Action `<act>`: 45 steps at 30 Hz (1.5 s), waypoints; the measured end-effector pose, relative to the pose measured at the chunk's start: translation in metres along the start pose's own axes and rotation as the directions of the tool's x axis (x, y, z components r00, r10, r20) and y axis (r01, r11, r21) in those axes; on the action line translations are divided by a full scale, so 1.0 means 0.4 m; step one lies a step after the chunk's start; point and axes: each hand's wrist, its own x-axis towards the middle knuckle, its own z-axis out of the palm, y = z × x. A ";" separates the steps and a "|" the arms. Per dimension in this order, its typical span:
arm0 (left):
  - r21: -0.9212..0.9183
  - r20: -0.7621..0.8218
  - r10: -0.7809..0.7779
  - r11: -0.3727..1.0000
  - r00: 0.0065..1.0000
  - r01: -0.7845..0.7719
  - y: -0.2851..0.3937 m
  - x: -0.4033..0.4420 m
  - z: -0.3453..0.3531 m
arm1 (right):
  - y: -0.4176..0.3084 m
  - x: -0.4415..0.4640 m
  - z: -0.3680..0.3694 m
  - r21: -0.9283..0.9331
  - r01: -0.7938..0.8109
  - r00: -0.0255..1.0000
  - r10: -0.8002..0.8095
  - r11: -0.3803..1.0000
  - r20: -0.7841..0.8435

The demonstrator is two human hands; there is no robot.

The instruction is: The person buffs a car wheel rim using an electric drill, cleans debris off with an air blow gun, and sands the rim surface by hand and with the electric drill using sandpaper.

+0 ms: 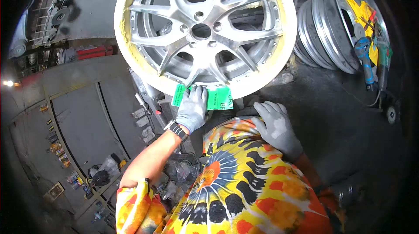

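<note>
A silver multi-spoke alloy wheel (201, 31) faces me, its outer rim wrapped in cream masking tape (286, 37). Across the lower edge of that rim lies a green sheet of sandpaper (219, 98) with black print on it. My left hand (193, 106), in a grey glove with a watch at the wrist, grips the sheet and holds it against the rim; its fingertips lie over the paper. Away from the wheel, my right hand (278, 125), also gloved in grey, rests with fingers stretched out by my patterned shirt (244, 177) and holds nothing.
More wheel rims (325, 28) stand at the right, with a yellow cloth (355, 6), a blue power tool (363, 57) and a green grinder (383, 59) on them. At the left are shelving and a red object (94, 52). Bottles and bags lie at lower left.
</note>
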 end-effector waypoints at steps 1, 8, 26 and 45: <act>0.139 -0.023 -0.017 0.990 1.000 0.020 -0.016 0.004 0.060 | 0.006 -0.009 -0.005 0.030 -0.029 0.999 0.029 0.999 0.017; 0.248 -0.061 -0.021 0.968 0.998 0.035 0.004 0.019 0.074 | 0.031 -0.057 0.015 0.038 -0.085 0.995 0.087 0.996 -0.052; -0.107 -0.290 0.014 0.993 0.957 -0.047 -0.023 0.009 0.088 | -0.066 0.148 0.308 -0.109 0.058 0.996 -0.065 0.992 -0.056; -0.265 -0.445 0.033 0.950 0.895 -0.167 -0.065 0.011 0.143 | -0.062 0.132 0.310 -0.131 0.020 0.994 -0.033 0.991 -0.101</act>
